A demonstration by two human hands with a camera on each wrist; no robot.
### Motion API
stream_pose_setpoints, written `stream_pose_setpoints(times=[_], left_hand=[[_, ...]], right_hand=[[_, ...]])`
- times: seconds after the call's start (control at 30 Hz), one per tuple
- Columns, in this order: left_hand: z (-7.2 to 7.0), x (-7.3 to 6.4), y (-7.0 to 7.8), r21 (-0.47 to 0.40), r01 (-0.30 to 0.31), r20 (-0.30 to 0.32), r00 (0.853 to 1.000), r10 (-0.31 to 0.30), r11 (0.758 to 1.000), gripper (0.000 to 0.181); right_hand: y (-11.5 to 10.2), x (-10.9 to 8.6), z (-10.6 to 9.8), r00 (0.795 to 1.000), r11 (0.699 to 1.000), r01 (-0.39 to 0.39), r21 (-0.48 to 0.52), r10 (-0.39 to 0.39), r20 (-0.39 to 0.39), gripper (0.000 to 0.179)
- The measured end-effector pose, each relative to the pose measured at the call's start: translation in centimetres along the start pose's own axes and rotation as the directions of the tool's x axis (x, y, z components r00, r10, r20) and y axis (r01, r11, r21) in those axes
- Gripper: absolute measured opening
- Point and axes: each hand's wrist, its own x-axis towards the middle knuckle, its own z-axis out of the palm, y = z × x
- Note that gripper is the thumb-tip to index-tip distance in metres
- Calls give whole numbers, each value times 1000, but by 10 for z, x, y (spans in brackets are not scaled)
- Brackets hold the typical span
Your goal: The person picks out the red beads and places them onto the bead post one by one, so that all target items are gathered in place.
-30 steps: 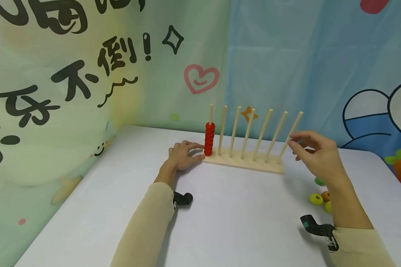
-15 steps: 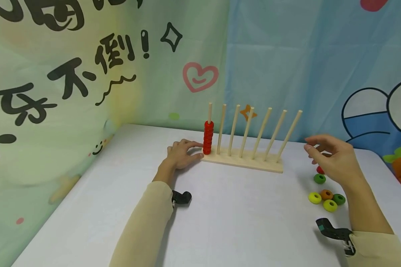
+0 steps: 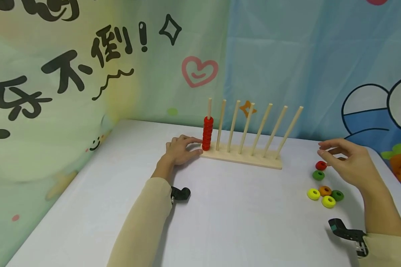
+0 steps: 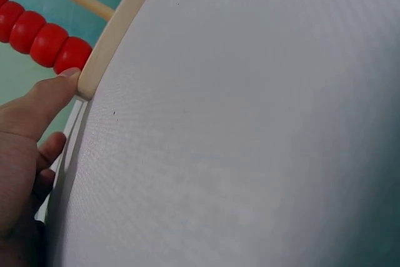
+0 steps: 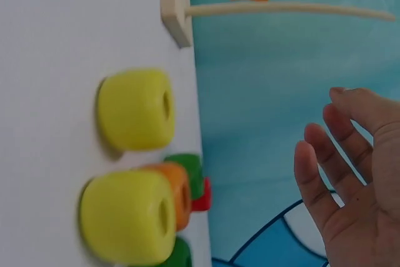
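A wooden bead rack (image 3: 244,157) with several upright pegs stands toward the back of the table. Its leftmost peg carries a stack of red beads (image 3: 207,133); the other pegs are bare. My left hand (image 3: 180,150) pinches the rack's left end, thumb at the front corner and index finger behind. In the left wrist view the thumb (image 4: 53,95) lies on the base beside the lowest red bead. My right hand (image 3: 351,161) hovers right of the rack, fingers loosely bent, holding nothing. Just left of its fingertips lies a loose red bead (image 3: 320,165), with a green bead (image 3: 318,175) in front.
Nearer on the right, a yellow bead (image 3: 313,194), an orange bead (image 3: 325,191), a darker green bead (image 3: 337,195) and another yellow bead (image 3: 328,201) lie clustered on the white table (image 3: 247,215). A printed cloth (image 3: 270,66) hangs behind the table's back edge.
My right hand has moved from beside the rightmost peg to the right and slightly down, uncovering the loose beads. The left hand stays on the rack's end. The head view has tilted slightly down.
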Motion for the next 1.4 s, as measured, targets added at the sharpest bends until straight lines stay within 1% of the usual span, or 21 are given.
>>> stream_pose_setpoints(times=[0.2,0.4,0.5,0.63,0.77,0.87,0.93,1.1,1.17,1.3,1.4], left_hand=[[0,0,-1,-2,3,4,1000,-3,1000,51],[0,1,-1,-7,1,-1,1000,-1,1000,51],[0,2,0,-10,1,5,1000,-1,1000,51],[-2,3,1,-8,-2,-4,1000,2,1000,50],[-3,4,1,-12,-6,-12,1000,6,1000,50],[-2,3,0,-17,0,0,1000,0,1000,50],[-1,1,0,-19,1,4,1000,-1,1000,50],[0,0,-1,-14,-7,4,1000,7,1000,51],[1,1,-1,-13,-10,2,1000,10,1000,51],[1,2,0,-7,-10,1,1000,10,1000,51],[0,1,0,-4,-7,0,1000,7,1000,51]], right_hand=[[18,0,5,995,996,-52,-76,58,76,36],[27,-1,9,994,991,-29,-130,42,100,32],[31,-1,7,989,988,-15,-153,37,143,32],[39,0,5,969,987,-37,-155,73,238,34],[47,-1,3,946,988,-54,-148,98,309,37],[52,-3,2,933,987,-56,-150,105,344,41],[55,-4,1,921,986,-71,-150,122,369,44],[62,-7,2,887,983,-101,-150,157,434,49],[64,-8,3,882,984,-98,-150,156,444,49],[66,-11,3,888,983,-106,-147,160,430,47],[66,-12,3,885,981,-129,-144,180,430,54]])
